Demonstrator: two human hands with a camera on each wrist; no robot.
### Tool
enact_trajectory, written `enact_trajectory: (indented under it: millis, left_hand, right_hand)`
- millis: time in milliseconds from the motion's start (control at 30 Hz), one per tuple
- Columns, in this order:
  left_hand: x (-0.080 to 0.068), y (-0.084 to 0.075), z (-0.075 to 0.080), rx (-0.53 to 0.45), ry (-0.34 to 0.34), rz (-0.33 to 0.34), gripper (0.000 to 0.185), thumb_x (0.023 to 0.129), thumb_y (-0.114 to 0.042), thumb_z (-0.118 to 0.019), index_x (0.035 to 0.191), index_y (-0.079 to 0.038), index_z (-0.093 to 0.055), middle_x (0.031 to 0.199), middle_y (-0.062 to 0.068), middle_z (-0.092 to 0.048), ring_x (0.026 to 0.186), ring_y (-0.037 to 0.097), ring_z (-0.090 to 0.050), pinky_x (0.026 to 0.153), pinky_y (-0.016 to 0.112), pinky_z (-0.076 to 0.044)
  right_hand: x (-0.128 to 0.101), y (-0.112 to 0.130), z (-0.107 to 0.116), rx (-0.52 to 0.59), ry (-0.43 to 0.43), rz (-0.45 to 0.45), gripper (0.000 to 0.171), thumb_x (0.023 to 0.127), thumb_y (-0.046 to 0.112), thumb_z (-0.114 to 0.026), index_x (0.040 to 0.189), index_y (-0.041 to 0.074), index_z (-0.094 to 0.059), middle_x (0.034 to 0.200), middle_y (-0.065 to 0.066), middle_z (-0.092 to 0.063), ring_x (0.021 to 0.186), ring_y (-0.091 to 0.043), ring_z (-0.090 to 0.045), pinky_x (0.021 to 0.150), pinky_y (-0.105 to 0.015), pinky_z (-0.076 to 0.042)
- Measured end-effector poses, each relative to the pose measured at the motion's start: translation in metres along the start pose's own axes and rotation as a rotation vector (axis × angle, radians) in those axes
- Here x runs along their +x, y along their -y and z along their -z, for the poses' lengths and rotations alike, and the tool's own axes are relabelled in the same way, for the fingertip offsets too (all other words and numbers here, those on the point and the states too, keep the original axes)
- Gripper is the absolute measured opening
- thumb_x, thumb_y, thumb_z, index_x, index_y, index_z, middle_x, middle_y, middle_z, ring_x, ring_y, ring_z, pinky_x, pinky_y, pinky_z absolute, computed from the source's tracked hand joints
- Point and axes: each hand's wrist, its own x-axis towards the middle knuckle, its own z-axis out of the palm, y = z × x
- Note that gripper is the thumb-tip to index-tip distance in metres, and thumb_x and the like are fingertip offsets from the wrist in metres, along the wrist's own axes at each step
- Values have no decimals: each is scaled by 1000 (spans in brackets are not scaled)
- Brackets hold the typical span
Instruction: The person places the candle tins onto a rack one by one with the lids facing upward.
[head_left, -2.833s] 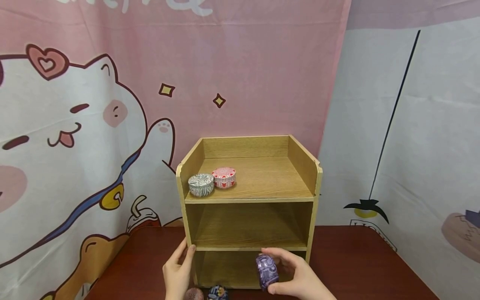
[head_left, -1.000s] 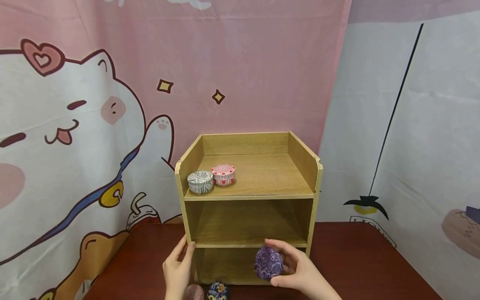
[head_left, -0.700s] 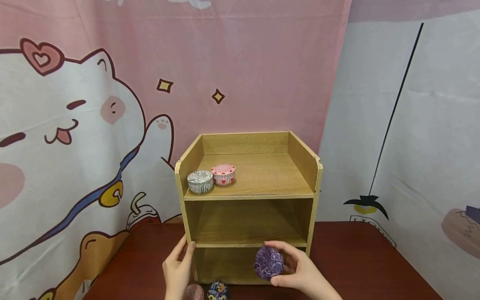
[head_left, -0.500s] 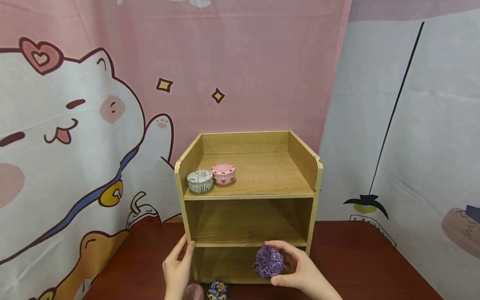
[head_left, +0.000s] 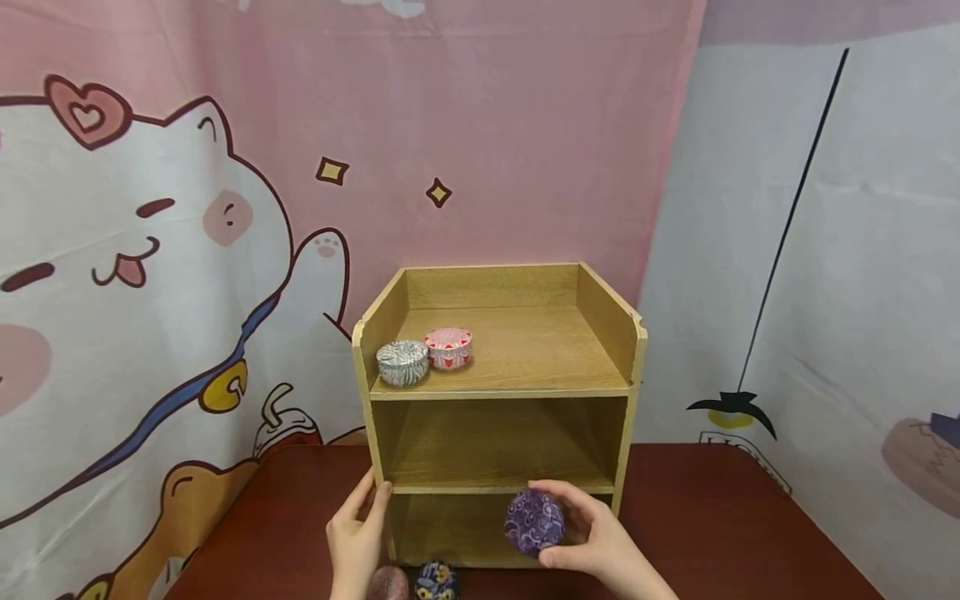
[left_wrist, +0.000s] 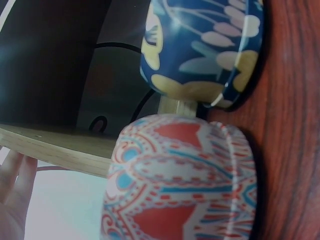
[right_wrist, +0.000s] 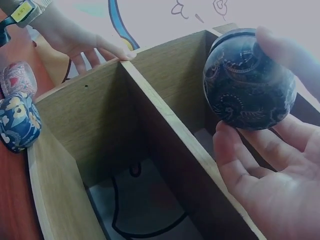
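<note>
My right hand (head_left: 600,542) pinches a round purple tin with a swirl pattern (head_left: 534,522) between thumb and fingers, in front of the wooden shelf's lower compartment. One flat round face points towards the head camera. In the right wrist view the tin (right_wrist: 250,80) looks dark, clear of the boards. My left hand (head_left: 356,533) rests against the left side of the wooden shelf (head_left: 498,396), thumb on the front edge, fingers along the outside. Near it on the table are a reddish patterned tin (left_wrist: 175,185) and a navy floral tin (left_wrist: 205,50).
A zebra-striped tin (head_left: 402,363) and a pink-and-red tin (head_left: 449,348) stand side by side on the top board's left part. The shelf stands on a dark red table (head_left: 705,517), before a printed cartoon curtain (head_left: 525,150).
Since the oldest frame, the right hand has turned the purple tin from side-on to face the head camera. It has since shifted slightly left. The left hand stays on the shelf.
</note>
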Motion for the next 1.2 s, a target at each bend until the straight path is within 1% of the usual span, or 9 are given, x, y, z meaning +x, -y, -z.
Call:
enact_trajectory:
  millis: [133, 300, 367, 467, 667, 767, 933, 1067, 1200]
  left_hand:
    - [0, 1, -1, -6, 2, 4, 36, 89, -21, -73, 122, -7, -69, 101, 15, -72, 73, 1, -65, 56, 17, -51]
    - [0, 0, -1, -6, 3, 0, 36, 89, -20, -74, 121, -6, -69, 98, 15, -72, 73, 1, -65, 56, 17, -51]
    - [0, 0, -1, -2, 5, 2, 37, 89, -21, -73, 122, -5, -69, 99, 16, -72, 73, 1, -65, 56, 17, -51]
    - [0, 1, -1, 6, 5, -2, 37, 89, -21, -74, 121, -5, -69, 99, 16, -72, 74, 1, -65, 56, 17, -51]
    - [0, 1, -1, 18, -10, -28, 35, 88, -19, -74, 120, -6, -70, 97, 14, -72, 75, 4, -66, 56, 16, -50]
    - [0, 1, -1, 12, -9, -25, 35, 88, -19, -74, 121, -5, -70, 98, 16, -72, 74, 5, -66, 55, 16, -50]
    - [0, 0, -2, 3, -2, -22, 35, 88, -19, -74, 121, -6, -69, 96, 15, -72, 70, 3, -65, 54, 17, -50]
    - [1, 0, -2, 4, 4, -20, 36, 88, -20, -74, 122, -7, -69, 96, 15, -72, 68, 9, -67, 52, 18, -50]
    - [-1, -1, 0, 12, 8, 3, 37, 89, -23, -73, 123, -8, -69, 97, 16, -72, 61, 15, -67, 51, 19, -50]
  right_hand:
    - [1, -2, -1, 56, 0, 5, 62, 89, 0, -69, 142, -7, -39, 137, -15, -50, 115, -21, -56, 91, -34, -49]
    - [2, -3, -1, 94, -15, 9, 61, 87, -1, -70, 141, -4, -42, 135, -14, -52, 115, -22, -57, 92, -34, -49]
    - [1, -4, -1, 103, -16, 12, 61, 87, -1, -70, 141, -4, -42, 135, -13, -52, 115, -22, -57, 92, -34, -49]
    - [2, -4, -1, 108, -16, 15, 64, 86, -2, -70, 141, -7, -38, 137, -15, -50, 116, -22, -57, 92, -35, -49]
    - [2, -5, -2, 126, -22, -48, 70, 87, -1, -69, 147, -6, -32, 143, -20, -43, 117, -22, -56, 89, -37, -50]
    - [3, -6, -2, 122, -21, -56, 69, 88, 0, -69, 146, -6, -34, 139, -19, -46, 114, -24, -58, 87, -38, -52]
    - [5, -9, -3, 102, -21, -20, 67, 86, -1, -71, 144, -8, -36, 136, -19, -49, 113, -24, -59, 86, -37, -52]
    - [5, -10, -4, 103, -22, -12, 67, 86, -2, -71, 143, -9, -36, 136, -19, -48, 112, -24, -59, 85, -37, -53]
    - [4, -9, -4, 85, -17, 4, 68, 85, -2, -72, 141, -11, -36, 136, -19, -49, 112, -24, -60, 85, -37, -53]
